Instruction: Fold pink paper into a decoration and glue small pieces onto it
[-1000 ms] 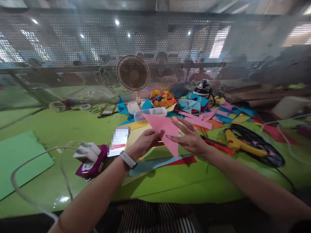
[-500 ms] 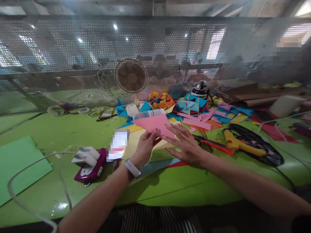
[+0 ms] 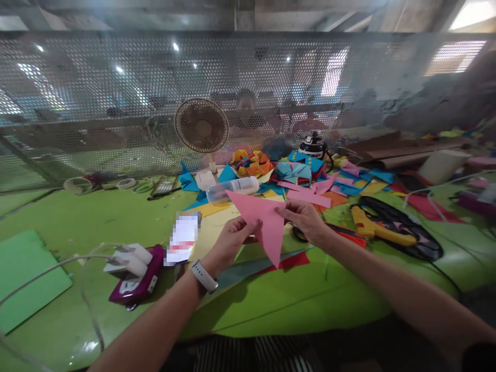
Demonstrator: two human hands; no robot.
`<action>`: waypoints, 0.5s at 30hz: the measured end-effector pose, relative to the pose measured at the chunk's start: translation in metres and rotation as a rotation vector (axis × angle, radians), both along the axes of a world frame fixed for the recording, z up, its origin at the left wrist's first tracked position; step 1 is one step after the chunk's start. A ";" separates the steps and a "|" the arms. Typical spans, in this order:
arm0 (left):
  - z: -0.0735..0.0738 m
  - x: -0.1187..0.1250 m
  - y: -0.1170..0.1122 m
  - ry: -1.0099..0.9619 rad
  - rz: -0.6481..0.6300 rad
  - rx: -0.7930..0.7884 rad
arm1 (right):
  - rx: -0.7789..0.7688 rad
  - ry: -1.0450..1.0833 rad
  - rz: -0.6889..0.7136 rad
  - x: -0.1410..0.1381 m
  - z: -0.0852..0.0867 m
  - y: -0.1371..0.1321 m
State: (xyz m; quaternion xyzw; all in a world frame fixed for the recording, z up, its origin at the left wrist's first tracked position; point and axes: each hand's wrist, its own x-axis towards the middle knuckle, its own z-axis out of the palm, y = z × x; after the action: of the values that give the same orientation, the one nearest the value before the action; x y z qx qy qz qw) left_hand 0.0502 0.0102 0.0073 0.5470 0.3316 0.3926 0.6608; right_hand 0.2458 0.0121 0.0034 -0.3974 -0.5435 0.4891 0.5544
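Note:
A pink paper folded into a triangle [image 3: 263, 219] is held up over the green table [image 3: 96, 217] by both hands. My left hand [image 3: 232, 240], with a white watch on the wrist, pinches its left lower edge. My right hand [image 3: 306, 219] pinches its right corner with thumb and fingers. The triangle's long tip points down toward blue and red paper sheets [image 3: 267, 263] lying under it. A yellow sheet [image 3: 211, 227] lies just behind my left hand.
A clear glue bottle [image 3: 232, 188], a small fan [image 3: 201, 126] and a heap of coloured paper shapes [image 3: 298, 173] lie behind. A yellow glue gun [image 3: 380, 230] and red-handled scissors [image 3: 344, 235] sit to the right. A purple power strip with chargers [image 3: 134, 274] and green foam sheet [image 3: 23, 276] are left.
My right hand went from lying flat and open on the paper to pinching its right corner. The pink triangle tipped up again so its tip hangs down.

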 end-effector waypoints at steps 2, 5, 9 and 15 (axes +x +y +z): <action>0.000 0.000 0.001 -0.007 0.003 -0.004 | -0.005 0.020 -0.007 -0.001 0.001 -0.001; 0.001 -0.001 0.002 0.004 0.005 -0.007 | -0.026 0.043 0.003 0.001 0.003 0.000; 0.003 0.001 0.000 -0.024 0.034 -0.047 | -0.004 0.007 -0.011 0.001 0.002 0.001; 0.005 0.003 0.001 -0.094 0.229 -0.089 | -0.012 -0.033 0.038 -0.005 -0.003 -0.003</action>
State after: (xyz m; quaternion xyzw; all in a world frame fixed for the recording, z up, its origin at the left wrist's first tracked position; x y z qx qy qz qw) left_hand 0.0532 0.0115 0.0121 0.4567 0.3774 0.4756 0.6502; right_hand 0.2408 0.0096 0.0006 -0.3984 -0.5571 0.4960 0.5337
